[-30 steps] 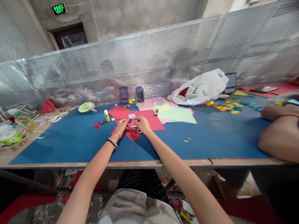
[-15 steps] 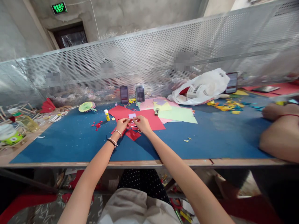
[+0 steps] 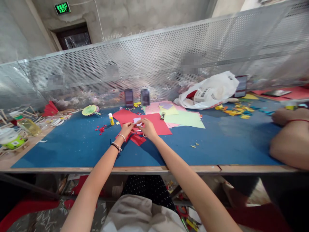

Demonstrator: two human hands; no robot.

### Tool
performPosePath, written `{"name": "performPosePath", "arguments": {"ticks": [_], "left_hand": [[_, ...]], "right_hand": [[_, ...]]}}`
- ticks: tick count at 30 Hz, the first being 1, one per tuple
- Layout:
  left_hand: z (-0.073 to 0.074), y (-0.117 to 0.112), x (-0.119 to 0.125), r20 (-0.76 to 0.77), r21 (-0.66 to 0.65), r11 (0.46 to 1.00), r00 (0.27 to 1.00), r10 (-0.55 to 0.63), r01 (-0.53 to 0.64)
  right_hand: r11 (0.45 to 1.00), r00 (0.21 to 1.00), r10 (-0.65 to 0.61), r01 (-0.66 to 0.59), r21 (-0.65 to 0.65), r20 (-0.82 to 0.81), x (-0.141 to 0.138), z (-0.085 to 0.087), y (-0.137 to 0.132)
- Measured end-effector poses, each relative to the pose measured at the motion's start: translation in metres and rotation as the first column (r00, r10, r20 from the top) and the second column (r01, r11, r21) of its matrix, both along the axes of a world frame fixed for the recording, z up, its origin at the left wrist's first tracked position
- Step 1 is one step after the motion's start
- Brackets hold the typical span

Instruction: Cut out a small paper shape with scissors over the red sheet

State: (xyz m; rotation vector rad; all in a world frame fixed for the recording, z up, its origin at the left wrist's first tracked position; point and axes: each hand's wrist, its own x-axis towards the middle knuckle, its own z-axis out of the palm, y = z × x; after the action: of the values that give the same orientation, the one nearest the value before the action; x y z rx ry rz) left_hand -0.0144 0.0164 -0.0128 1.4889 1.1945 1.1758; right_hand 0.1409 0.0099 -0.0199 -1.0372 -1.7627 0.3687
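Over the red paper [image 3: 164,125], my left hand [image 3: 126,129] and my right hand [image 3: 147,129] come together with fingertips pinched. Between them shows a small piece of lilac paper [image 3: 137,120], its lower part covered by my fingers. Both hands are closed on this piece, though the exact grip is too small to make out. A folded red scrap [image 3: 138,140] lies under my wrists. Left of my hands stands a yellow glue stick [image 3: 111,119] with a white cap. A small pale clip-like object [image 3: 163,115] rests on the red paper.
Pale green paper [image 3: 190,119] and a white plastic bag [image 3: 210,91] lie to the right. Two phones, one dark [image 3: 129,98], lean against the perforated screen [image 3: 149,58]. A paper rosette [image 3: 89,110] and red scraps [image 3: 102,129] are left. A co-worker's arm [image 3: 289,141] rests far right.
My fingers have shifted slightly around the lilac paper, and more of it shows near the fingertips. The whole view has moved a little; the other things lie as before.
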Motion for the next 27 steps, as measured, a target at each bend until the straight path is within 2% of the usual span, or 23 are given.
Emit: {"name": "performPosePath", "arguments": {"ticks": [6, 11, 17, 27], "left_hand": [[0.002, -0.003, 0.002, -0.001, 0.032, 0.999, 0.999, -0.038, 0.038], [0.004, -0.006, 0.003, -0.022, 0.066, 0.996, 0.998, -0.062, 0.064], [0.007, -0.010, 0.004, -0.007, 0.050, 0.996, 0.997, -0.077, 0.077], [0.011, -0.014, 0.007, 0.035, 0.015, 0.995, 0.994, -0.101, 0.100]], "right_hand": [[0.999, 0.999, -0.037, 0.037, -0.001, 0.030, 0.001, 0.002, -0.003], [0.997, 0.998, -0.062, 0.062, -0.042, -0.016, 0.001, 0.001, -0.003], [0.993, 0.990, -0.073, 0.060, -0.105, -0.124, 0.000, -0.002, 0.001], [0.977, 0.979, -0.133, 0.103, -0.187, -0.154, 0.000, -0.002, 0.002]]}}
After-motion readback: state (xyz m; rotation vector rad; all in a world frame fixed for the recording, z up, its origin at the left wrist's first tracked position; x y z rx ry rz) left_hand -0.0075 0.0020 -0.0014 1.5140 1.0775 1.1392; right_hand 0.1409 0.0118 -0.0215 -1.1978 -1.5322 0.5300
